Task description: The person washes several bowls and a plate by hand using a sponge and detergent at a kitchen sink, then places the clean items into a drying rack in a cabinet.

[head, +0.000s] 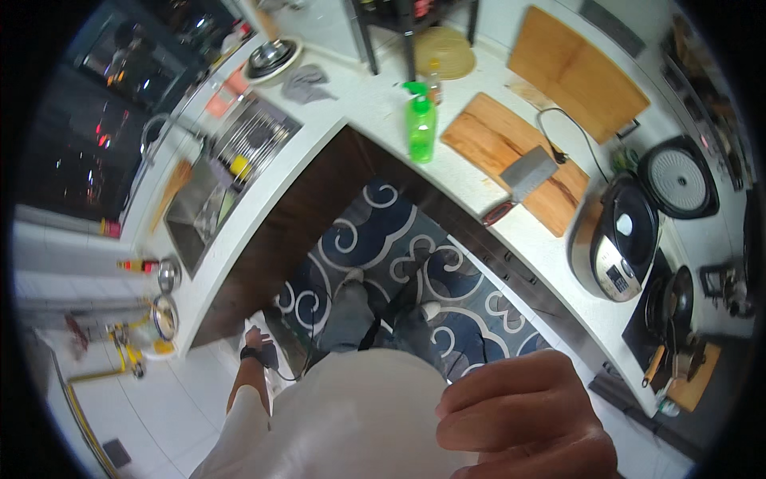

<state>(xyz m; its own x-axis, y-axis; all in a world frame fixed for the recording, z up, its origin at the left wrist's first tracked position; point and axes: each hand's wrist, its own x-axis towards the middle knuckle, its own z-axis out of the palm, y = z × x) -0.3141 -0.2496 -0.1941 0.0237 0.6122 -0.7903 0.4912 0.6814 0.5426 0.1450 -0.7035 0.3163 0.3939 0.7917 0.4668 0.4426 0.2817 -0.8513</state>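
Observation:
My right hand (523, 413) is raised close to the camera at the lower right, its fingers curled inward. The inside of that hand is hidden, and nothing shows sticking out of it. Low on the left, my left hand (256, 340) hangs beside a white plastic bag (280, 383), with a dark band on its wrist. It is too small to tell whether it holds anything. On the counter (383, 102) before me, a cleaver (529, 173) lies across a wooden cutting board (479, 129), its handle reaching past the counter's front edge. A green pump bottle (421, 129) stands to the board's left.
A rice cooker (610, 239) stands with its lid (679, 179) raised, near a wok (679, 299) on the stove. Leftward are a sink (191, 221), a dish rack (257, 135) and a grey cloth (308, 84). A larger board (574, 66) leans at the wall. Patterned mat (389, 239) covers the floor.

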